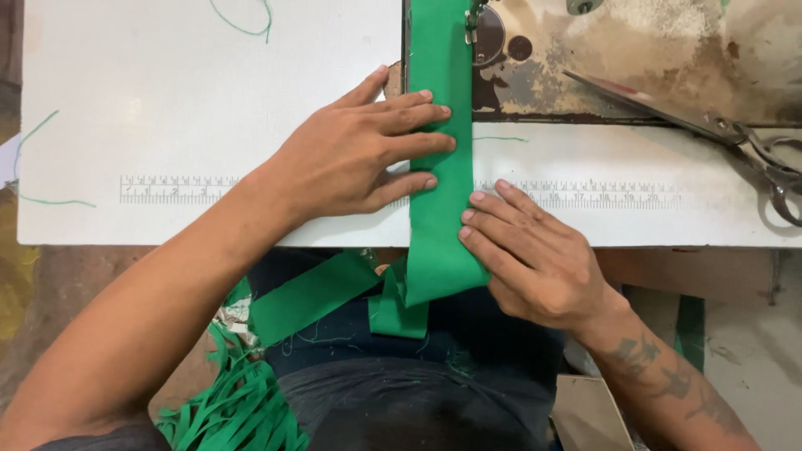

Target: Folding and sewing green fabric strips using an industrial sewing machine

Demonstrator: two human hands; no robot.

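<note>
Both hands, the left hand and right hand, lay open, flat on the green fabric strip at the worktop near edge, feeding it straight

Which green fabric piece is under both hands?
The long green strip running up the table; left hand and right hand press it. The other green strip lies untouched on the lap.

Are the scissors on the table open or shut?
Shut, as far as visible. The scissors lie flat on the table, blades together in one line; the handles are partly cut off at the picture edge.
</note>
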